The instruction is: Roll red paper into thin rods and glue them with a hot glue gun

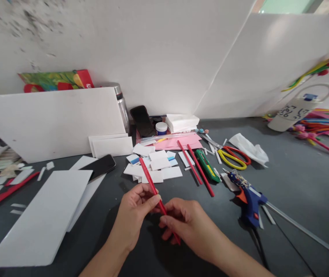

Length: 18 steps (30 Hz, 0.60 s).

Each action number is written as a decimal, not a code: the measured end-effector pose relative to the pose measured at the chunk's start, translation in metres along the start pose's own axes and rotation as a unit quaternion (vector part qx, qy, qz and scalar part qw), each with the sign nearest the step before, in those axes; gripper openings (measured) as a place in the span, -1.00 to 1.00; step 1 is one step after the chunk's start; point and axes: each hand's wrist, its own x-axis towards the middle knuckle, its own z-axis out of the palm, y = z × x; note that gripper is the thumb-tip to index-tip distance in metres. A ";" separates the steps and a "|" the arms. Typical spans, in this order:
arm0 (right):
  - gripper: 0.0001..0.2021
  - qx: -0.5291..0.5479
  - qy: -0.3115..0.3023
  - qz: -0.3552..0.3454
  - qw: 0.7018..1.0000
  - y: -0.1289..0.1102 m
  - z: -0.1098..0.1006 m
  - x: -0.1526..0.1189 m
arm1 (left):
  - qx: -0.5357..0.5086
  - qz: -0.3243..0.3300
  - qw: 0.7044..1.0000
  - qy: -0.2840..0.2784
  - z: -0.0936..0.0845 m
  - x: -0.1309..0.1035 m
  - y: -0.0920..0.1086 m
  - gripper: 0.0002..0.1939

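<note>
A thin red stick [149, 177] slants across the middle of the view, held in both hands. Thumb and fingers of my left hand [138, 209] pinch it around its middle. Lower down, my right hand [186, 223] closes on the same stick, its lower end poking out past the fingers. Just beyond my hands lies a loose heap of small white rectangular pieces [159, 163], a few with blue bands. Two more red sticks [200, 171] rest to the right of the heap, beside a green utility knife [207, 166].
At right lie a blue glue gun [252, 206] with its cord, scissors [234, 159] and a crumpled tissue [248, 149]. White boards [44, 219] and a phone [102, 166] are at left. A white bottle [291, 111] stands near pipe cleaners [326, 124]. A wall closes off the back.
</note>
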 end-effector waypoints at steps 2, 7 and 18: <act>-0.88 -0.036 0.034 -0.006 0.999 -0.001 0.002 -0.001 | 0.015 0.008 1.000 0.006 0.002 -0.001 -0.002 -0.82; -0.83 -0.054 0.043 -0.010 0.998 -0.003 0.001 -0.003 | 0.018 0.013 1.000 -0.004 0.003 -0.004 -0.001 -0.84; -0.62 0.152 -0.115 0.015 0.982 -0.007 -0.016 0.000 | -0.059 -0.048 0.991 -0.112 -0.004 -0.002 0.010 -0.86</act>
